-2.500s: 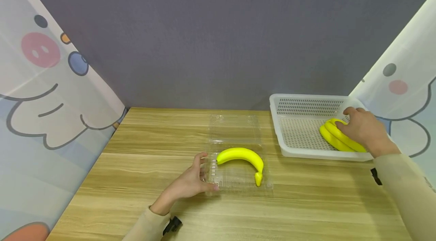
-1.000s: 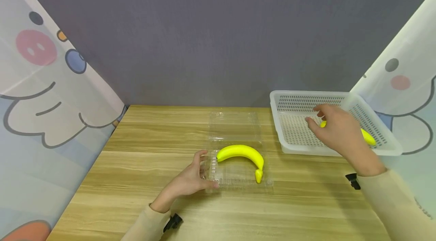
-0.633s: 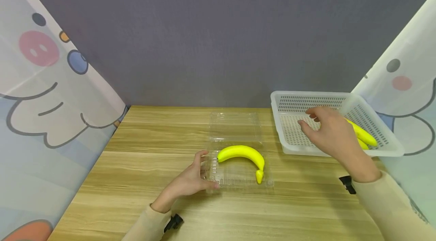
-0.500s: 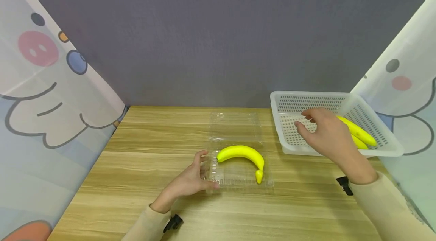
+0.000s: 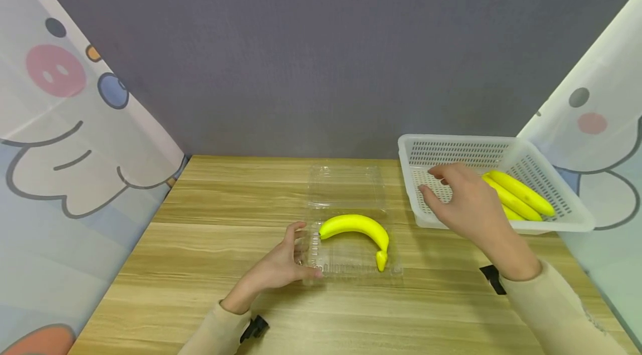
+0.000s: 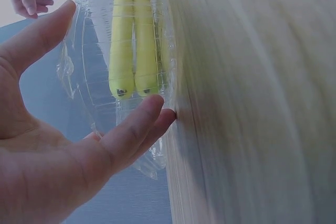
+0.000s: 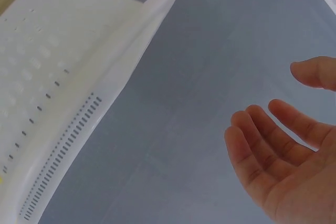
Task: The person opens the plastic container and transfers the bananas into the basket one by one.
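Note:
A clear plastic clamshell box (image 5: 346, 274) lies with its lid folded back on the table. One yellow banana (image 5: 358, 223) curves inside it in the head view. Through the box wall in the left wrist view, two yellow banana ends (image 6: 122, 72) show; whether one is a reflection I cannot tell. My left hand (image 5: 273, 268) rests at the box's left side, thumb and fingers spread, fingertips touching it. My right hand (image 5: 468, 204), fingers loosely bent and holding nothing, hovers over the white basket (image 5: 506, 225). Several bananas (image 5: 516, 196) lie in the basket's right part, partly hidden by that hand.
The wooden table (image 5: 215, 221) ends at a grey wall panel (image 5: 311, 65) behind. Patterned cloth panels (image 5: 75, 171) close in the left and right sides. The basket stands at the table's back right, near the right panel.
My right hand has let go of the bananas at the basket's right end and moved left above the basket, uncovering more of them. My left hand and the box have stayed in place.

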`<state>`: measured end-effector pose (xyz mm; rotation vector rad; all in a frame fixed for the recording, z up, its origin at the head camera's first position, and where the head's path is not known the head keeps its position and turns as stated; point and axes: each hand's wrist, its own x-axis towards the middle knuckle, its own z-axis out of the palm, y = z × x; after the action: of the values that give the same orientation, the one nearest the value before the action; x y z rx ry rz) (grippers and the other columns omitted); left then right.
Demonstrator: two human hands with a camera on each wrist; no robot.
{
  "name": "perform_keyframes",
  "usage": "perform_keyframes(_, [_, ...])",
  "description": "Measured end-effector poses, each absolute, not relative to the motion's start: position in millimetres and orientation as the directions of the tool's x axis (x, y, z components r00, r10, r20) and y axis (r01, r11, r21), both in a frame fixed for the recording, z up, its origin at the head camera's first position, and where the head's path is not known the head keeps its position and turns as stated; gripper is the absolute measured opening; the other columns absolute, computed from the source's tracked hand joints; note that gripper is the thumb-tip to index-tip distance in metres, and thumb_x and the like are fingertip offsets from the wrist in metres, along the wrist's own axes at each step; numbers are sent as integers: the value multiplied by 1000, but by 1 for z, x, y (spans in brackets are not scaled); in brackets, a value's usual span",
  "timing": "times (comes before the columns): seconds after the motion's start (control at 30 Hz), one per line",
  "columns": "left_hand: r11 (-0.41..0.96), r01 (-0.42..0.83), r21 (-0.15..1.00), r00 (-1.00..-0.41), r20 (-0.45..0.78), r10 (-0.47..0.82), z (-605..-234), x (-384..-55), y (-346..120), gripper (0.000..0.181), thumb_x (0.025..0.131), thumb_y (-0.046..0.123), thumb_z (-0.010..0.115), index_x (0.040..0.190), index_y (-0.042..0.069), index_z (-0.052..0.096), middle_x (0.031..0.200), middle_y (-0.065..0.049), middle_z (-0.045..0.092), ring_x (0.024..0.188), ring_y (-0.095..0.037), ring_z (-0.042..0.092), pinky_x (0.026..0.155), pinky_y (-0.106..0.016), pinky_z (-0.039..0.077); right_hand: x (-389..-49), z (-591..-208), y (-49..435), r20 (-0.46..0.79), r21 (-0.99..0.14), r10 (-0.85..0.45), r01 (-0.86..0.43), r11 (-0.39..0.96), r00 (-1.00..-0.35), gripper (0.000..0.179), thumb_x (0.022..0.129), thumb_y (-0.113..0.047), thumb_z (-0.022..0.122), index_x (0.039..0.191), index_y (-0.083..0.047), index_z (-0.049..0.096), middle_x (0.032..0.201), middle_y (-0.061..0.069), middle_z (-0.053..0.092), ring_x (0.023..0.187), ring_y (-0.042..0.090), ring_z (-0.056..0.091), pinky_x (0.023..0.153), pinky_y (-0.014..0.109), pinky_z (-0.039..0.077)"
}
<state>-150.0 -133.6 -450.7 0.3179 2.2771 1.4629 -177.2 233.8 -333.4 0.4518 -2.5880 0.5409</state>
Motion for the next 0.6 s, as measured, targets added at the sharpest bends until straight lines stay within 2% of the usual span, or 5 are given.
perform_keyframes(0.17, [420, -26, 907, -887, -214, 408, -451, -150, -134, 108, 83, 23, 87, 158, 9, 10, 162, -27, 21, 139, -51, 39, 107, -59, 43, -177, -337, 228, 529, -278, -252, -447, 850, -810, 33, 87, -19, 76, 113, 0, 69, 105, 16, 70, 92, 34, 64, 72, 53, 54])
perform_keyframes(0.6, [416, -25, 909, -881, -217, 420, -451, -150, -135, 109, 83, 24, 87, 158, 9, 9, 162, -28, 20, 140, -52, 38, 106, -59, 44, -176, -350, 212, 538, -266, -294, -490, 830, -790, 31, 86, -17, 78, 111, -1, 70, 104, 12, 71, 90, 31, 66, 70, 49, 56])
